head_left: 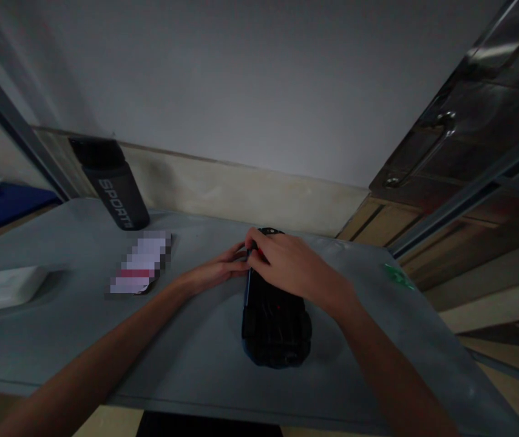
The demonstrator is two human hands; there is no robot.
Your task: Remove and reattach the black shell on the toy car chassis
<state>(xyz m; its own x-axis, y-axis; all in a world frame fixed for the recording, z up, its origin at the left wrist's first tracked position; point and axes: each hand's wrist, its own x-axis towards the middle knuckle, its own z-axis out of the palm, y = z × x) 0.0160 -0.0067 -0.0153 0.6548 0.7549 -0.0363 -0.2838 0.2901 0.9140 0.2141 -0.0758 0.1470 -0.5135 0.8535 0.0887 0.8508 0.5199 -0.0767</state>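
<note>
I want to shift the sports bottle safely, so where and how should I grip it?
Probably around the middle of the bottle, below its black cap, coming from its right with the left hand, which is nearer. It stands upright on the table with the wall close behind, and its long, slim body suits wrapped fingers.

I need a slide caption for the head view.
Left hand and right hand at the far end of an apparent upturned toy car on a grey table.

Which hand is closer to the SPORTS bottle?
Left. The left hand is right of the bottle, by the toy car's left side; the right hand is farther right, over the car.
</note>
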